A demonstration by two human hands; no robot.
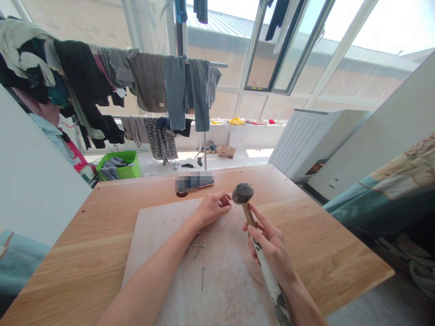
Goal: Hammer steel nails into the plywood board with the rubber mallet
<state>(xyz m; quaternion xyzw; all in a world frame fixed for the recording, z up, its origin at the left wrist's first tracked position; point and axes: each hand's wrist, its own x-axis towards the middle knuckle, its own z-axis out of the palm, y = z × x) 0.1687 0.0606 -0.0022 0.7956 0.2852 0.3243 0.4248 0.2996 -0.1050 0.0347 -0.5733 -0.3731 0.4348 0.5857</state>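
Observation:
My right hand [268, 246] is wrapped round the wooden handle of a hammer [243, 194], whose dark round head is raised just right of my left hand. My left hand [214, 207] rests on a pale board [159, 231] with its fingers curled in a pinch; what they hold is too small to make out. The board lies on a wooden table [88, 235]. Loose nails [199, 246] lie on the board near my left forearm, one more nail [203, 278] closer to me.
A blurred dark object [194, 181] lies at the table's far edge. Beyond are a clothes rack with hanging laundry [176, 90], a green basket [120, 165], a white radiator [306, 140], a white panel [30, 181] at left and patterned fabric [397, 181] at right.

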